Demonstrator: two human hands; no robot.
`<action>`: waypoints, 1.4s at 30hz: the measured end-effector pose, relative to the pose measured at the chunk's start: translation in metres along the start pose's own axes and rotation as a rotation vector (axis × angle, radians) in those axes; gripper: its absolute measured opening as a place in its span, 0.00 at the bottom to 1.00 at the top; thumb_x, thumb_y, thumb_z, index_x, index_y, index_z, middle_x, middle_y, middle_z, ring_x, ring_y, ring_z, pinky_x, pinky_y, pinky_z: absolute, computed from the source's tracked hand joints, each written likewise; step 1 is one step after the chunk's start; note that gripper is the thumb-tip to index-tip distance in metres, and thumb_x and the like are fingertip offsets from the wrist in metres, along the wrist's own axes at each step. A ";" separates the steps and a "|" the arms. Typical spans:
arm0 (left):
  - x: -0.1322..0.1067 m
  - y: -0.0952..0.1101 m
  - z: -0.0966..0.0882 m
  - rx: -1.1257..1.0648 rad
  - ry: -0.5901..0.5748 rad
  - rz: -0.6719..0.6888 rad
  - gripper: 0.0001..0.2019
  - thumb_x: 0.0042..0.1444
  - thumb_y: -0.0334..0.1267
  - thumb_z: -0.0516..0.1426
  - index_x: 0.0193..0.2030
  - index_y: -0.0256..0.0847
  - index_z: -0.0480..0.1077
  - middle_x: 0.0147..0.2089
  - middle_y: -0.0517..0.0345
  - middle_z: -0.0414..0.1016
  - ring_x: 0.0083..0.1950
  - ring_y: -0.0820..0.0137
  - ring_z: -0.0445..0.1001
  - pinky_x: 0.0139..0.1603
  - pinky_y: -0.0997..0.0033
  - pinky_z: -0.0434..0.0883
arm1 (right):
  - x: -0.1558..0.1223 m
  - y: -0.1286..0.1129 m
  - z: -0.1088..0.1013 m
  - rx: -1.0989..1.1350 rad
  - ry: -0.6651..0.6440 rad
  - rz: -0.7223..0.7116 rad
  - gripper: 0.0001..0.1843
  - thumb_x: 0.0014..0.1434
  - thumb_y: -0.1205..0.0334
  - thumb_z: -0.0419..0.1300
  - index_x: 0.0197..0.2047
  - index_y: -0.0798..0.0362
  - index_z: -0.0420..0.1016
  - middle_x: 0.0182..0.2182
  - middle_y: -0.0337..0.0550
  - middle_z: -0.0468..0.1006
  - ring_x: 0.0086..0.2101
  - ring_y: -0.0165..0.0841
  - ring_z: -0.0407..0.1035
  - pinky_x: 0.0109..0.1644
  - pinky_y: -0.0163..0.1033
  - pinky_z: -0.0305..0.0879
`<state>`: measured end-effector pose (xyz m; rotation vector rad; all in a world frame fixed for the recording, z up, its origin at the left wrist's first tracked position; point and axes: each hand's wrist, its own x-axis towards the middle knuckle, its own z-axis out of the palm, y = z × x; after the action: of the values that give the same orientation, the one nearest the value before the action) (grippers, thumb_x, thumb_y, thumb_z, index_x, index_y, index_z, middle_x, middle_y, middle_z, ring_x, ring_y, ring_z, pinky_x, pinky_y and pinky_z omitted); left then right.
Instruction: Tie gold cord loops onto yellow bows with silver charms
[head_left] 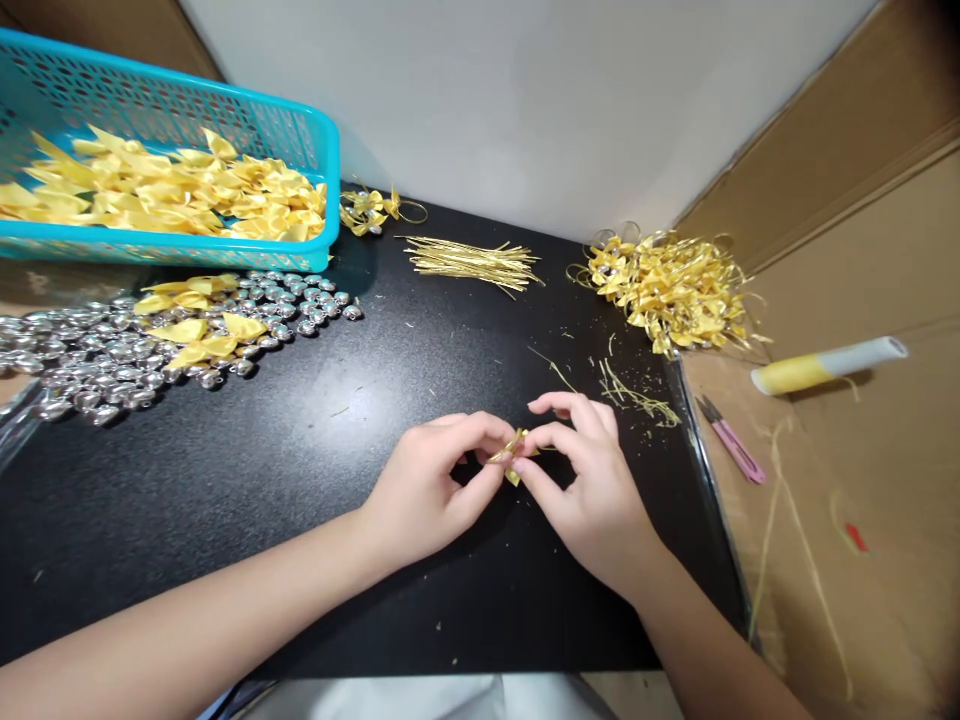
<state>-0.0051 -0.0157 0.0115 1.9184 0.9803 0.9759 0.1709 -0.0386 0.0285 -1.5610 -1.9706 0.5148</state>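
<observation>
Both my hands meet over the middle of the black table (300, 470). My left hand (431, 490) and my right hand (589, 490) each pinch a small yellow ribbon bow (514, 452) between fingertips, holding it just above the table top. A thin gold strand seems to run with the bow, but the fingers hide most of it. A bundle of gold wire ties (472, 262) lies farther back. To the right rear sits a heap of finished yellow bows with gold loops (671, 285).
A turquoise basket (307, 130) of yellow ribbon bows stands at the back left. Silver beads (105, 355) with a few bows spread below it. On the cardboard at right lie pink snips (735, 448) and a yellow-white tube (829, 364). Gold offcuts (637, 398) litter the table.
</observation>
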 end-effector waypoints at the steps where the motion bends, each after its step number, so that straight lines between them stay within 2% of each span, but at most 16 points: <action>1: 0.000 0.000 0.000 0.022 -0.005 0.024 0.05 0.59 0.27 0.57 0.38 0.40 0.71 0.31 0.65 0.78 0.32 0.78 0.76 0.35 0.80 0.69 | 0.000 0.000 -0.001 0.002 -0.014 0.006 0.04 0.59 0.64 0.61 0.32 0.48 0.74 0.47 0.46 0.73 0.50 0.43 0.64 0.55 0.55 0.62; 5: 0.000 -0.001 -0.001 0.040 -0.031 0.040 0.05 0.59 0.27 0.56 0.39 0.40 0.71 0.32 0.64 0.78 0.33 0.76 0.76 0.36 0.79 0.69 | 0.000 0.000 -0.004 0.006 -0.077 0.020 0.05 0.61 0.64 0.59 0.33 0.48 0.73 0.48 0.46 0.72 0.52 0.44 0.63 0.56 0.56 0.61; 9: 0.001 -0.002 -0.001 -0.084 -0.034 -0.130 0.02 0.61 0.32 0.57 0.40 0.40 0.70 0.31 0.65 0.79 0.29 0.77 0.75 0.31 0.79 0.68 | -0.002 0.001 -0.005 0.011 -0.128 -0.017 0.05 0.62 0.65 0.58 0.35 0.48 0.73 0.50 0.45 0.70 0.54 0.42 0.61 0.58 0.55 0.60; 11: 0.002 -0.002 -0.001 -0.133 -0.024 -0.187 0.02 0.61 0.33 0.57 0.40 0.41 0.70 0.29 0.65 0.79 0.28 0.77 0.73 0.30 0.79 0.66 | -0.003 0.000 -0.005 0.010 -0.097 -0.035 0.04 0.62 0.65 0.58 0.35 0.48 0.73 0.51 0.45 0.70 0.54 0.42 0.61 0.58 0.54 0.60; 14: 0.001 -0.001 -0.001 -0.157 -0.020 -0.205 0.03 0.61 0.34 0.58 0.41 0.40 0.71 0.30 0.65 0.79 0.29 0.77 0.74 0.30 0.78 0.67 | -0.002 -0.001 -0.003 -0.010 0.021 -0.082 0.02 0.59 0.66 0.61 0.34 0.49 0.74 0.49 0.46 0.71 0.53 0.42 0.62 0.58 0.52 0.60; 17: 0.000 -0.001 -0.001 -0.122 -0.016 -0.173 0.03 0.61 0.33 0.57 0.41 0.40 0.71 0.31 0.63 0.79 0.30 0.76 0.76 0.30 0.78 0.68 | -0.001 -0.002 -0.001 -0.061 0.085 -0.122 0.01 0.58 0.65 0.63 0.35 0.49 0.74 0.48 0.47 0.72 0.52 0.43 0.63 0.57 0.53 0.60; 22: 0.001 0.000 -0.001 -0.036 -0.035 -0.076 0.03 0.60 0.31 0.57 0.40 0.40 0.71 0.33 0.62 0.81 0.32 0.75 0.77 0.33 0.79 0.69 | -0.001 0.000 0.001 -0.069 0.022 -0.077 0.03 0.60 0.64 0.62 0.34 0.48 0.75 0.48 0.45 0.73 0.51 0.43 0.64 0.55 0.53 0.62; 26: 0.002 0.001 -0.001 -0.014 -0.041 -0.052 0.03 0.60 0.31 0.57 0.40 0.40 0.71 0.33 0.61 0.80 0.33 0.74 0.78 0.35 0.77 0.71 | -0.002 0.003 0.000 -0.033 -0.023 -0.043 0.04 0.61 0.64 0.61 0.33 0.48 0.75 0.47 0.45 0.73 0.51 0.42 0.63 0.55 0.54 0.63; 32: 0.001 0.001 -0.002 0.014 -0.032 -0.027 0.03 0.60 0.30 0.56 0.39 0.40 0.71 0.33 0.61 0.80 0.33 0.74 0.78 0.36 0.77 0.72 | -0.002 0.003 0.001 0.026 0.019 -0.034 0.04 0.59 0.65 0.63 0.33 0.48 0.74 0.45 0.44 0.74 0.49 0.41 0.65 0.54 0.51 0.64; 37: -0.001 0.000 -0.002 0.106 -0.005 0.065 0.05 0.60 0.28 0.56 0.40 0.40 0.71 0.34 0.61 0.80 0.34 0.74 0.77 0.38 0.77 0.72 | -0.002 0.002 0.003 0.031 0.066 -0.047 0.03 0.59 0.66 0.63 0.33 0.48 0.75 0.43 0.44 0.75 0.48 0.40 0.66 0.53 0.50 0.64; 42: -0.001 -0.001 -0.003 0.135 -0.043 0.128 0.06 0.59 0.27 0.55 0.38 0.41 0.70 0.34 0.60 0.81 0.33 0.73 0.77 0.37 0.75 0.72 | -0.002 0.003 0.002 0.031 0.015 -0.027 0.05 0.59 0.67 0.63 0.31 0.49 0.74 0.43 0.44 0.74 0.48 0.41 0.65 0.53 0.51 0.65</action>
<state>-0.0083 -0.0151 0.0112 2.1274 0.9287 0.9569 0.1724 -0.0393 0.0244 -1.5132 -1.9606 0.5182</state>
